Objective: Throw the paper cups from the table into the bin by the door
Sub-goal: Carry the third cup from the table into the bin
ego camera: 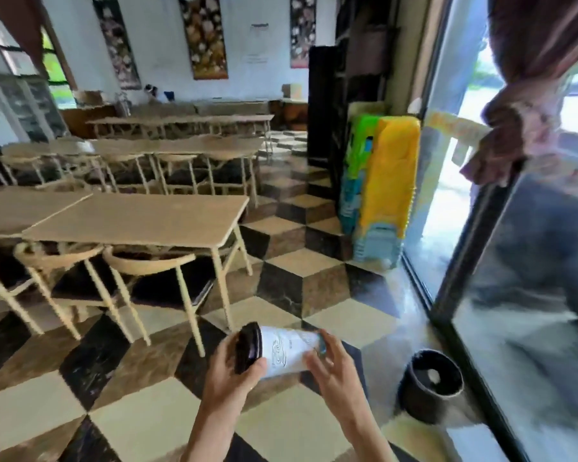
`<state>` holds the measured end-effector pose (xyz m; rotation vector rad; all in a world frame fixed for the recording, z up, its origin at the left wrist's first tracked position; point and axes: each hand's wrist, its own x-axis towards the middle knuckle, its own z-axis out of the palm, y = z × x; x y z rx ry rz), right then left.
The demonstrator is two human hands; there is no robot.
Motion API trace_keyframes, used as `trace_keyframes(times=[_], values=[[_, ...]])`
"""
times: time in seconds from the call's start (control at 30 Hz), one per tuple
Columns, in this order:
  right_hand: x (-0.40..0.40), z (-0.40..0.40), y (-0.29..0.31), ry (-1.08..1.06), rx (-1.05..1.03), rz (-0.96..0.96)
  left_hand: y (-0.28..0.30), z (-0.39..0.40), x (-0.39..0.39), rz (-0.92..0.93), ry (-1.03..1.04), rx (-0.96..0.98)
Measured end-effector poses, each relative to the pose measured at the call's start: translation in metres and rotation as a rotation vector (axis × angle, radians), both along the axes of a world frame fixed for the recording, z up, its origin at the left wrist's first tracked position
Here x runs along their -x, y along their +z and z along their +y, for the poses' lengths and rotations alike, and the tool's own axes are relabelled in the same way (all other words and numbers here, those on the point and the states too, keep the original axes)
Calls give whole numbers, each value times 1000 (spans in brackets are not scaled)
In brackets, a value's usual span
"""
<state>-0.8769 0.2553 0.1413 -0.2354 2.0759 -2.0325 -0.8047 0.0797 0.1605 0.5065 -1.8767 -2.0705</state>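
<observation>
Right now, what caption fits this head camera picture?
Both hands, left hand and right hand, carry a lidded paper cup toward the dark bin.

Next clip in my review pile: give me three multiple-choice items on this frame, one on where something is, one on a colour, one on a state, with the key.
1. Where is the bin?
A. On the floor by the glass door
B. Under the nearest table
C. On a chair

2. What colour is the lid on the paper cup?
A. White
B. Black
C. Yellow

3. How is the cup held?
A. Upright in one hand
B. Sideways between both hands
C. Resting on the floor

Key: 1 A, the bin stands beside the door frame. 2 B, the lid at the left hand is black. 3 B, the left hand grips the lid end and the right hand the base end.
</observation>
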Motion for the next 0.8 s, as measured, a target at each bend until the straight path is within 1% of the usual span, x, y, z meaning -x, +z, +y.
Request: trace_keyframes(times=[0.13,0.2,0.27,0.37,0.5,0.6,0.7,0.8], values=[[67,72,-8,-190,-52,13,-2,63,100,31,-200,62],[100,105,-14,-271,-120,14,-7,92,150,48,-289,80],[136,134,-17,-344,-149,24,-11,120,201,64,-364,113],[189,174,-19,-452,-163,-9,-15,159,275,65,-456,159],[246,228,-22,-584,-211,-42,-22,212,358,31,-604,196],[280,265,-29,-663,-226,-87,-29,252,404,-4,-691,208],[316,301,-46,-700,-208,-140,-43,289,446,-77,-764,213],[353,339,-74,-704,-209,-191,-67,325,487,-157,-787,205]])
